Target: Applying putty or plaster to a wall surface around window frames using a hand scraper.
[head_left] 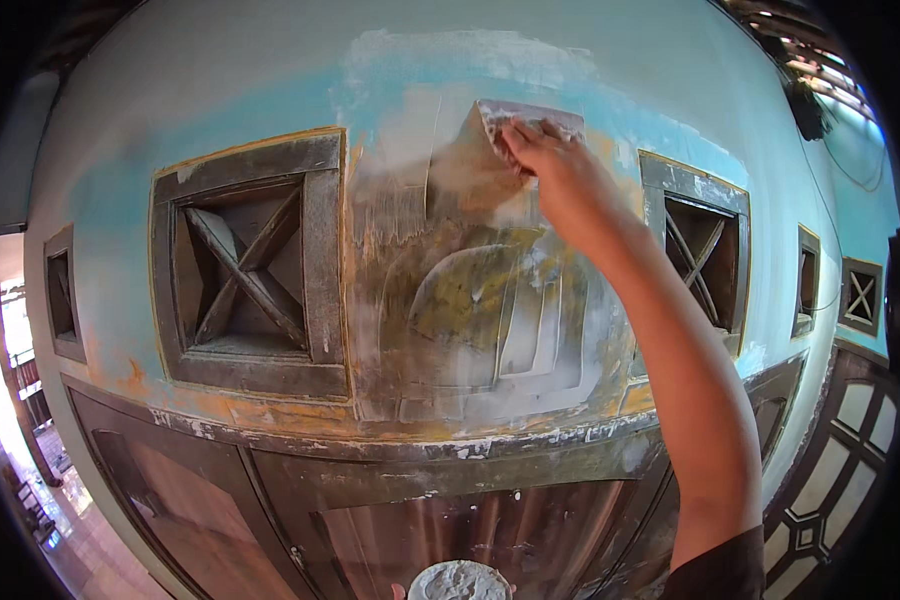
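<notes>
My right hand (535, 148) reaches up and grips a wide, flat putty scraper (530, 112), pressing its blade to the wall. The scraper is smeared with white paste. Around and below it lies a patched wall area (470, 300), with thin white streaks and ridges over brown, ochre and turquoise. At the bottom edge, a round tub of white putty (460, 582) is held by my left hand (398, 592). Only fingertips show on the tub's two sides; the rest of that hand is out of the picture.
Dark wooden vent frames with crossed bars, one to the left (248, 265) and one to the right (697, 255), flank the patch. Below runs a paint-spotted wooden ledge (450, 450) above dark door panels (185, 500). Cables (820, 190) hang at the right.
</notes>
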The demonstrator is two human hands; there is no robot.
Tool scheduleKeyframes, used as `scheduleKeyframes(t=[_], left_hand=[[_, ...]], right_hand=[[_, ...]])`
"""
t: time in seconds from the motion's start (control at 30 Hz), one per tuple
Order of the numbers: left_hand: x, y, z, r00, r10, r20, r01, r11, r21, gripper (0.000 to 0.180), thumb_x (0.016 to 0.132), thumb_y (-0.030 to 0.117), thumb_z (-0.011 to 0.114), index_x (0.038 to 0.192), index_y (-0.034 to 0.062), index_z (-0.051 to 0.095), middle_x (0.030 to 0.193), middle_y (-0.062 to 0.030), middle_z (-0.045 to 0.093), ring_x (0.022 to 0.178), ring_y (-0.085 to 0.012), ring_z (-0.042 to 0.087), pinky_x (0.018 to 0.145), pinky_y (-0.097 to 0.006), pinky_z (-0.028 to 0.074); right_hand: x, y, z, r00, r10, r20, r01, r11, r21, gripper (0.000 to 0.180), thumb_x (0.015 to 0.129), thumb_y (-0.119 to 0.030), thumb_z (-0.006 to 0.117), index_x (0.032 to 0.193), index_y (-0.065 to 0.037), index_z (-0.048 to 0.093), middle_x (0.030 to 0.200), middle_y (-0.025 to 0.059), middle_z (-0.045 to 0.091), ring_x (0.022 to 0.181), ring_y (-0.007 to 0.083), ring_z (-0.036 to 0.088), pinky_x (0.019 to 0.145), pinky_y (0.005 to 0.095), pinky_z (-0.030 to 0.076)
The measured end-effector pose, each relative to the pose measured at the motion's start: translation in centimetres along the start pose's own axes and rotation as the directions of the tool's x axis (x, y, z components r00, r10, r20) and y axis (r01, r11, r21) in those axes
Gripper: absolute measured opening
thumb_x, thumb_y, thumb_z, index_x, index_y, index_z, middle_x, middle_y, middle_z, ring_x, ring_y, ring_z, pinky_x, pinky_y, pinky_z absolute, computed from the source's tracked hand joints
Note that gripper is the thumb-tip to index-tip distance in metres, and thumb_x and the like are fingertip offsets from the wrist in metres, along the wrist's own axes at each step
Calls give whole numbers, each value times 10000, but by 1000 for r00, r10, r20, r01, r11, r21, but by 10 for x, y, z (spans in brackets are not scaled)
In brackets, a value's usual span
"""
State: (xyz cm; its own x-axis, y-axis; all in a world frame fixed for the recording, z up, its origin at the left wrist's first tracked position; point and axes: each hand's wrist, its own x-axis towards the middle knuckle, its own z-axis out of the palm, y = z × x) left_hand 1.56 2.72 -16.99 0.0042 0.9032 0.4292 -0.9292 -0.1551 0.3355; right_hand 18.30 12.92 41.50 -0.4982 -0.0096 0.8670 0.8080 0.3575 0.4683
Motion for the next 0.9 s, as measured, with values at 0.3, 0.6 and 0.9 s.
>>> scheduleKeyframes(t=[0.3,0.6,0.9], left_hand=[[-1,3,5,984,-143,-106,129,984,-127,802,851,546,509,1537,203,274,1567,-168,379,1420,-408,403,1164,-602,342],[-7,6,11,940,-281,-192,232,942,-243,818,878,691,404,1516,179,391,1546,-155,434,1407,-413,424,1158,-617,346],[-14,1,5,870,-442,-217,356,870,-341,915,898,835,259,1504,188,489,1528,-121,484,1406,-414,430,1162,-643,327]], right_hand=[[-182,-129,17,943,-111,313,128,991,-33,622,901,-126,583,1486,23,438,1546,193,390,1421,493,373,1122,611,384],[-104,-61,-34,995,30,100,-34,999,40,699,861,62,536,1535,-41,382,1577,165,408,1497,422,300,1199,562,286],[-224,-141,-4,916,-134,377,149,989,-11,624,887,-140,590,1479,7,459,1498,186,427,1395,461,408,1104,593,415]])
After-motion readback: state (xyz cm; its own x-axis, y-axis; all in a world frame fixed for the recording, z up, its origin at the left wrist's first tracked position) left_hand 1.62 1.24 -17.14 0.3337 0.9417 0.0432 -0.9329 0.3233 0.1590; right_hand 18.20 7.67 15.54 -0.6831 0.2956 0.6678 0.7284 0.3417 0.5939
